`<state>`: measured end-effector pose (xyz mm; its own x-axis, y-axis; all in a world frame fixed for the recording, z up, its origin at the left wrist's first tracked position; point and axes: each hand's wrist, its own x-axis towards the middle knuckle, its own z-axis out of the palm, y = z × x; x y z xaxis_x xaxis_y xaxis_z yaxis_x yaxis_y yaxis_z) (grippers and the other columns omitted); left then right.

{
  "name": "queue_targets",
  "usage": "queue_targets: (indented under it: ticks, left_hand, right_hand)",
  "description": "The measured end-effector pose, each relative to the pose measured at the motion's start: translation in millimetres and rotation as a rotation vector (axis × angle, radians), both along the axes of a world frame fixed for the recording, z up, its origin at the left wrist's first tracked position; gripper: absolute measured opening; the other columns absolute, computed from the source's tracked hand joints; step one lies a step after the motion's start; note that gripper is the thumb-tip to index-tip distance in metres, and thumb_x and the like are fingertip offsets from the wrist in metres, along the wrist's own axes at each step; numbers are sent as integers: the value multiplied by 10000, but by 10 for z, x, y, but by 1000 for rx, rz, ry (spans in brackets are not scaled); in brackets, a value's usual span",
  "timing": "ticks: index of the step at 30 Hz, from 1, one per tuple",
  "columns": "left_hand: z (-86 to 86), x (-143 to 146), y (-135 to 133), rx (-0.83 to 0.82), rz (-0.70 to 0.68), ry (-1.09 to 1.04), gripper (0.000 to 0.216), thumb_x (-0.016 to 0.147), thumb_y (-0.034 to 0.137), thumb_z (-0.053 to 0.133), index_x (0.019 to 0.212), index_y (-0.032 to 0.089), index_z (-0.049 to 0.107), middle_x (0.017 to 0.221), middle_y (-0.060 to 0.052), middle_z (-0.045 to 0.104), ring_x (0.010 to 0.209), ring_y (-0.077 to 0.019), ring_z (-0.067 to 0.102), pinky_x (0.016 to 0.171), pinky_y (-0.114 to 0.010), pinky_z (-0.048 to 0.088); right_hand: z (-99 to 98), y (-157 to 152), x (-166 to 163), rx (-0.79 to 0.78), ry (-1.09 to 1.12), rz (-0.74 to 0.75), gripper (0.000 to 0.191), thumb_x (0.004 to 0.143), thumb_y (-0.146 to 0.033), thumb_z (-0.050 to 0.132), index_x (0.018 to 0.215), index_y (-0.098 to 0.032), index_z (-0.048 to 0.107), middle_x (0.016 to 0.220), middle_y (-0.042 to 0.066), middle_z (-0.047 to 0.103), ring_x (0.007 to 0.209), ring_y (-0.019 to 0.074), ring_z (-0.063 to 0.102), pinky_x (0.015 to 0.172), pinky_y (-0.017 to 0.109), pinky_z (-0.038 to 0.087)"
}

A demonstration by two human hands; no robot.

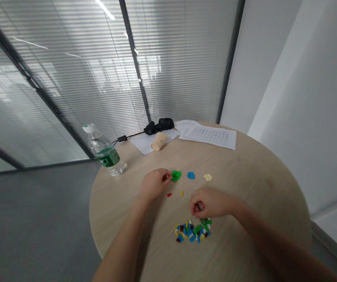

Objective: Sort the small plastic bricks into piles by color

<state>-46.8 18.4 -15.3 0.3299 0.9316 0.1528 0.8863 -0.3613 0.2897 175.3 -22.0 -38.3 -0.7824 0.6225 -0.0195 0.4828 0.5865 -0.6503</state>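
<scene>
My left hand (156, 182) is closed in a pinch at the left edge of a small pile of green toy bricks (176, 175). Whatever sits between its fingertips is too small to make out. My right hand (210, 202) hovers with curled fingers just above a mixed pile of toy bricks (192, 232) in blue, green, yellow, white and dark brown. Its fingers hide anything they hold. To the right of the green pile lie a blue pile (191, 175) and a cream pile (207, 177). Between my hands rest a red piece (169, 194) and a yellow piece (182, 193).
A water bottle (105, 150) stands at the left edge of the round table (253, 184). Toward the back are a paper cup (158, 141) on its side, printed sheets (209, 135) and a folded black umbrella (159, 125). Behind the table is a glass partition with blinds.
</scene>
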Motion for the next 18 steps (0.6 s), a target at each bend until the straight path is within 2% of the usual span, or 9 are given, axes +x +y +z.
queue_targets:
  ticks: [4, 10, 18]
  left_hand:
    - [-57, 63, 5, -102, -118, -201, 216, 831, 293, 489, 833, 172, 668, 756, -19, 646, 647, -130, 536, 592, -225, 370]
    - [-38, 225, -84, -314, -293, -463, 283, 834, 366, 493, 767, 140, 649, 699, 0, 596, 622, -115, 500, 570, -208, 386]
    - [-28, 311, -114, -419, -344, -640, 240, 802, 346, 539, 794, 136, 655, 743, -13, 605, 701, -130, 514, 652, -227, 403]
  right_hand:
    - [14, 20, 6, 18, 15, -34, 155, 657, -77, 580, 721, -161, 693, 657, -2, 614, 560, 99, 514, 521, 194, 364]
    - [161, 89, 83, 245, 258, -300, 88, 803, -166, 542, 776, -176, 626, 739, 15, 575, 655, 121, 514, 610, 229, 395]
    - [97, 76, 22, 370, 277, -306, 109, 857, -230, 526, 773, -187, 580, 737, 9, 549, 658, 121, 497, 603, 235, 364]
